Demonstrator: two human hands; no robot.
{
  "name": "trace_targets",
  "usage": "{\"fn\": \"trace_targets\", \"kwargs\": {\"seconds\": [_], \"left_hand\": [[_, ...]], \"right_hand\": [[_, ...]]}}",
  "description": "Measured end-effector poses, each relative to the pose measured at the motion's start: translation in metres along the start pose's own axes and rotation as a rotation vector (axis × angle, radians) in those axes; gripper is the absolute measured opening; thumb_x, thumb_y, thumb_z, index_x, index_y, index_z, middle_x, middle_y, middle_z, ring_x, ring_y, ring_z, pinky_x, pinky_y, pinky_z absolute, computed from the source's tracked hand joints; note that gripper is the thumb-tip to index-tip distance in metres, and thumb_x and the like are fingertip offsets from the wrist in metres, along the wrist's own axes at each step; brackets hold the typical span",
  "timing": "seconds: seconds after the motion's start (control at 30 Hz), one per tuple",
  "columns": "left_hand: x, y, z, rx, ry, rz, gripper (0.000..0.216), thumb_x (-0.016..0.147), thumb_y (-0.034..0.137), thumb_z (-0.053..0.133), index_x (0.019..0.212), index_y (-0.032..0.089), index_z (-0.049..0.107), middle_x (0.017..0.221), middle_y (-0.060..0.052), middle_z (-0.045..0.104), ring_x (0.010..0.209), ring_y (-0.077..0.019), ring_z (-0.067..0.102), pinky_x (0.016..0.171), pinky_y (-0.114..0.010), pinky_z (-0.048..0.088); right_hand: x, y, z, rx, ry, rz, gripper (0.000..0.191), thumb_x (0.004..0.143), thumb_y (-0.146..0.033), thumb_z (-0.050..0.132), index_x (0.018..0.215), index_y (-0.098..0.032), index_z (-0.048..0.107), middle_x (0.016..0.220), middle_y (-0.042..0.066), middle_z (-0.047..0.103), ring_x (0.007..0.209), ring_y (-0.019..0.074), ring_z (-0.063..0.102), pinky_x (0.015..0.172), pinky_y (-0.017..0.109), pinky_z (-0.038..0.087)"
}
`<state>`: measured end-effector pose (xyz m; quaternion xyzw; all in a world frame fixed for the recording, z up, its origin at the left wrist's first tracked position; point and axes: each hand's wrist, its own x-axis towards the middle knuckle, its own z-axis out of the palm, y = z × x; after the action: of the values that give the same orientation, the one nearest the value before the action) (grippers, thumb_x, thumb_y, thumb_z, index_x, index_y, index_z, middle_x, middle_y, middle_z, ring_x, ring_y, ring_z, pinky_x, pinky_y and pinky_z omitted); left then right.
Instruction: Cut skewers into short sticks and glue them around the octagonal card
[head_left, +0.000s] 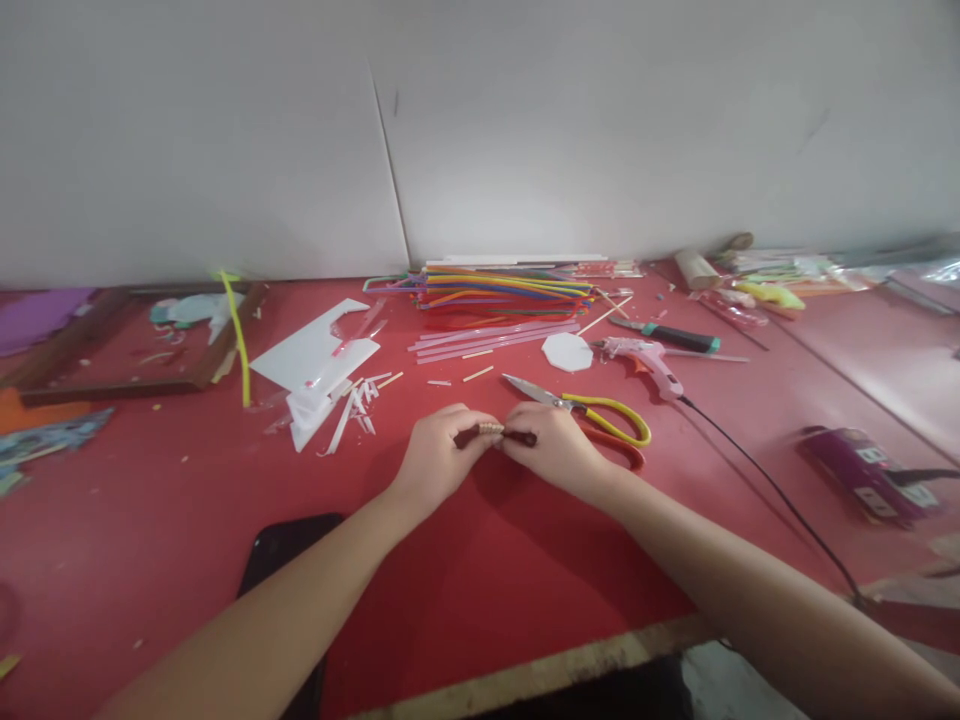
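Observation:
My left hand [439,450] and my right hand [559,447] meet above the red table, thumbs and fingertips pinched together. Between them they hold a small dark brown piece with a row of short pale bits [491,429] at its middle. Fingers cover much of it, so its full shape is hidden. Just behind my right hand lie scissors [619,410] with yellow and orange handles, blades apart. A pink glue gun [651,362] rests on its side farther right. Its nozzle lies close to a white octagonal piece [568,351].
Bundled coloured pipe cleaners [510,295] and pink sticks [495,341] lie behind my hands. White scraps [315,365] and a brown frame [150,382] are leftward. A phone [289,540] sits under my left forearm. Rightward are a cutter [679,338], a black cord [772,490] and a purple power block [862,470].

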<state>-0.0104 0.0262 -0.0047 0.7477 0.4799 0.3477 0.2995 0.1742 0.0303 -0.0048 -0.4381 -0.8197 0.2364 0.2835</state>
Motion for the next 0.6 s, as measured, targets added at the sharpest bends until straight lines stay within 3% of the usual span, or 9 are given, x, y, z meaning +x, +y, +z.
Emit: {"fn": "trace_targets", "kwargs": {"seconds": [0.13,0.27,0.37,0.6], "left_hand": [[0.001,-0.001,0.001,-0.003,0.002,-0.021,0.004,0.081,0.025,0.069,0.083,0.024,0.072,0.078,0.002,0.071,0.073,-0.0154,0.066,0.067,-0.025,0.049],[0.001,-0.002,0.003,-0.026,0.022,-0.045,0.004,0.080,0.022,0.070,0.083,0.023,0.072,0.081,0.001,0.072,0.076,-0.0157,0.067,0.070,-0.026,0.051],[0.000,-0.002,0.004,-0.052,0.019,-0.043,0.003,0.079,0.021,0.070,0.081,0.023,0.072,0.082,0.001,0.073,0.078,-0.0162,0.069,0.073,-0.026,0.052],[-0.004,-0.004,0.005,-0.109,0.004,-0.061,0.009,0.083,0.025,0.067,0.089,0.025,0.073,0.089,0.003,0.078,0.083,-0.0170,0.072,0.076,-0.025,0.054]], "right_hand": [[0.009,0.005,-0.020,-0.109,-0.131,-0.051,0.023,0.077,-0.002,0.059,0.079,-0.020,0.073,0.079,0.003,0.071,0.080,0.0192,0.066,0.076,0.030,0.050],[0.034,0.008,-0.035,-0.351,-0.142,0.050,0.023,0.084,-0.010,0.056,0.099,-0.018,0.072,0.092,0.005,0.072,0.083,0.0185,0.066,0.077,0.029,0.050],[0.059,0.007,-0.030,-0.573,-0.218,-0.016,0.024,0.089,-0.013,0.052,0.107,-0.016,0.069,0.104,0.009,0.069,0.097,0.0211,0.063,0.085,0.031,0.048],[0.094,0.002,-0.002,-0.640,-0.321,-0.154,0.020,0.091,-0.008,0.050,0.096,-0.011,0.069,0.104,0.016,0.066,0.109,0.0276,0.055,0.089,0.036,0.045]]}}
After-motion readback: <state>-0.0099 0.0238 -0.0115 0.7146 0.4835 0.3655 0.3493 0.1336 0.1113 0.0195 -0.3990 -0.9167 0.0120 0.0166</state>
